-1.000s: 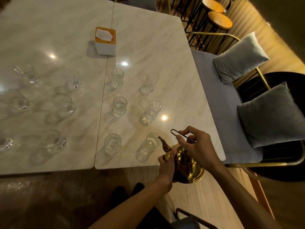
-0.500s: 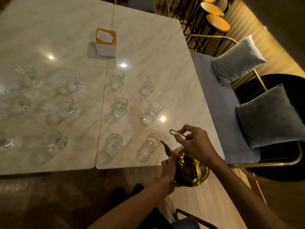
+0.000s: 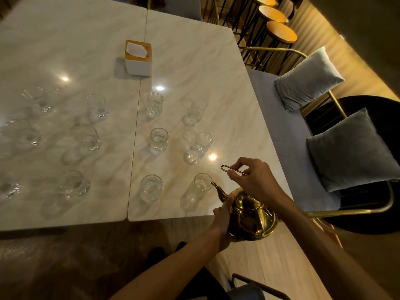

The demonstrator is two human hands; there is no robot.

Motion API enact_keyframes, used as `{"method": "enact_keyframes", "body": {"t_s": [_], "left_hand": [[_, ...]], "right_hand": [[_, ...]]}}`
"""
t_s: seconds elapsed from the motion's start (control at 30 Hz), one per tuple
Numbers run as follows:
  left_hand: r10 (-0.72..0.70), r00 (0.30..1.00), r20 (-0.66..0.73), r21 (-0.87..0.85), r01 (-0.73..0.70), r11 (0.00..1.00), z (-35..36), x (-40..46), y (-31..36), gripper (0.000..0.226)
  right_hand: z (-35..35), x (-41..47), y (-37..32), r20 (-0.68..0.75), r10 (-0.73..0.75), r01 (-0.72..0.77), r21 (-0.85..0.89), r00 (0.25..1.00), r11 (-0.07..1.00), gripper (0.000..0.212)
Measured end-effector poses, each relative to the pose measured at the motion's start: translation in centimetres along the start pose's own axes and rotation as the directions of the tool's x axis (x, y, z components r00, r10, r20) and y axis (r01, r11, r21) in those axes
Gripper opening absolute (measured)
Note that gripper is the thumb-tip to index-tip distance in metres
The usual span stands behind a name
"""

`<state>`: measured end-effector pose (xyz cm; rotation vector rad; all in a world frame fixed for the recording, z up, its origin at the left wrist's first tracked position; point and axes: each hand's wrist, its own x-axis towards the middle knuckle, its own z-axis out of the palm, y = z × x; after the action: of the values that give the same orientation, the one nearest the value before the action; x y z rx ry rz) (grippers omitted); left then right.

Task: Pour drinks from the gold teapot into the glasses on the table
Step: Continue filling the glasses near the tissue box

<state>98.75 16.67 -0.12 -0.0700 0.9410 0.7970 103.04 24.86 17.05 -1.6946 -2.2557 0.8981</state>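
Note:
The gold teapot (image 3: 251, 215) hangs over the near right edge of the marble table (image 3: 194, 61), tipped toward the glasses. Its spout tip sits at the rim of the nearest right glass (image 3: 202, 182). My right hand (image 3: 254, 180) grips the thin wire handle above the pot. My left hand (image 3: 223, 221) cups the pot's left side and underside. Several clear glasses stand in rows, among them one (image 3: 151, 187) to the left of the nearest glass and another (image 3: 159, 139) behind that.
A white tissue box (image 3: 138, 58) with a wooden lid stands at the table's middle back. A grey bench with two cushions (image 3: 307, 80) (image 3: 355, 150) runs along the right side. Wooden stools (image 3: 281, 31) stand beyond. A chair back (image 3: 255, 286) is near my legs.
The teapot has shifted slightly right and toward me, and tipped so its spout now meets the nearest right glass's rim. Both hands kept their hold.

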Motion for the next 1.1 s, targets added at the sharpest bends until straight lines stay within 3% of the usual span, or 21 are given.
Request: {"method": "enact_keyframes", "body": {"t_s": [0.67,1.1], "left_hand": [[0.055,0.988,0.142,-0.012,-0.054,0.998,1.0,-1.2,-0.5,0.078],[0.114,0.98,0.162,0.011,-0.117,0.993,1.2,-2.5,-0.3,0.072]], "right_hand": [[-0.7,-0.6,-1.3,0.028,-0.006,0.008,-0.068,1.0,0.998,0.018],[-0.4,0.1,-1.2,0.041,-0.022,0.026,-0.092,0.999,0.995,0.018]]}}
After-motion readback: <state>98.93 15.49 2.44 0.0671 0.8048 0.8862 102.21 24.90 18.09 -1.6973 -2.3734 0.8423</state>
